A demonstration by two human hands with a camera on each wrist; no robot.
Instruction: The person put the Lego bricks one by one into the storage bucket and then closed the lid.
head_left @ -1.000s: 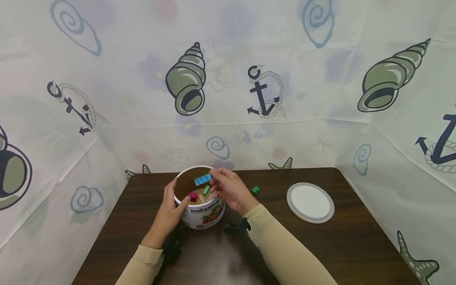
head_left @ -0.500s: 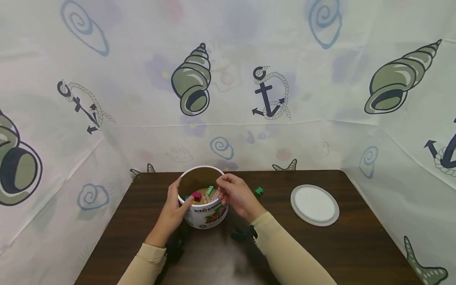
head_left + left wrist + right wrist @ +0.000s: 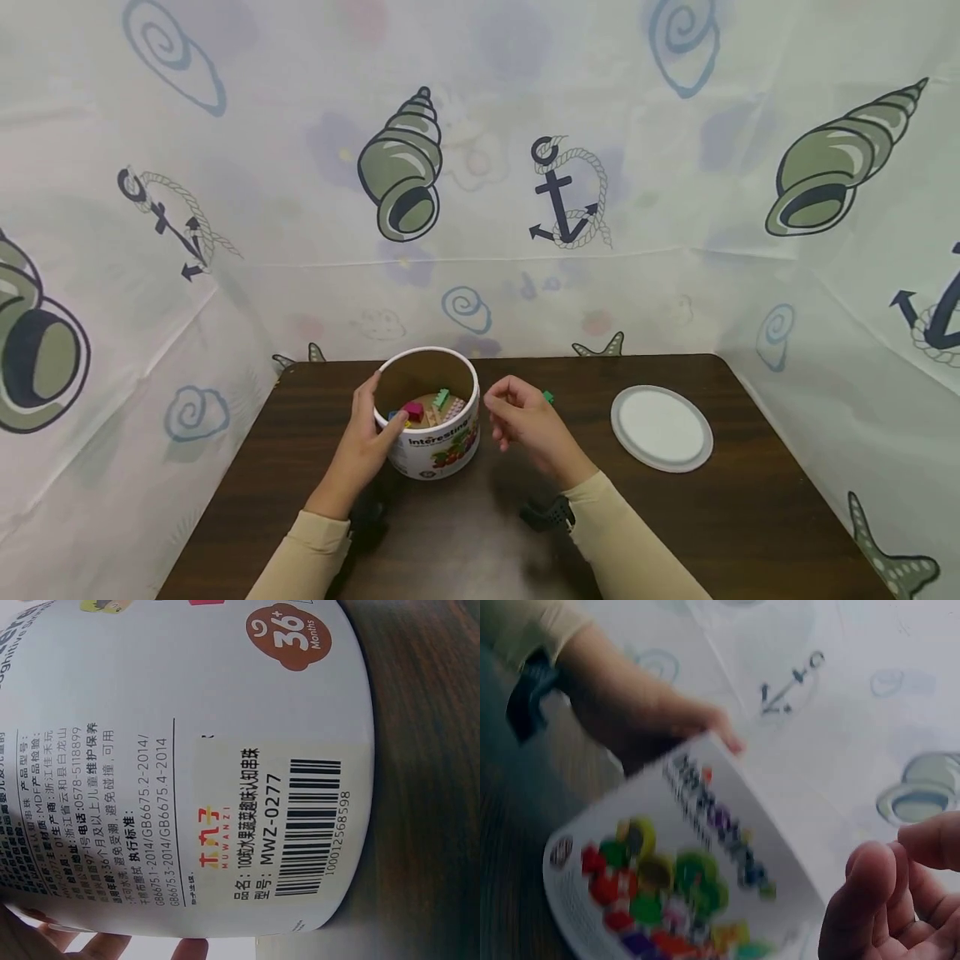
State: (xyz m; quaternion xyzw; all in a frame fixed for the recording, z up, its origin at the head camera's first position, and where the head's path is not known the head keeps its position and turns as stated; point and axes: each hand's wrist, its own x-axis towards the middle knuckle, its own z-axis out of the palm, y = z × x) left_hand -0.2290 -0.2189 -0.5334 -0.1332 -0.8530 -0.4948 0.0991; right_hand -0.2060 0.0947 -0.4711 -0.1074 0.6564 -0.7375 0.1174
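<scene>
A white cardboard bucket [image 3: 442, 450] with printed fruit stands upright on the table. My left hand [image 3: 360, 450] grips its left side, the thumb over the front rim. Inside lie several building bricks, among them a magenta brick [image 3: 413, 410], a green brick [image 3: 441, 398] and a pale pink brick [image 3: 455, 408]. My right hand [image 3: 528, 425] is just right of the bucket, fingers loosely curled with nothing between them. Behind it, a second green brick [image 3: 548, 397] on the table is mostly hidden. The left wrist view is filled by the bucket's labelled wall [image 3: 217, 690].
A round white lid [image 3: 662, 427] lies flat on the dark wooden table [image 3: 720, 517], to the right of the hands. A pale cloth [image 3: 495, 308] printed with shells and anchors hangs around the table's back and sides.
The right hand held a blue brick over the bucket; the brick has left its fingers. That hand has since moved right, out past the rim. The left hand keeps its grip.
</scene>
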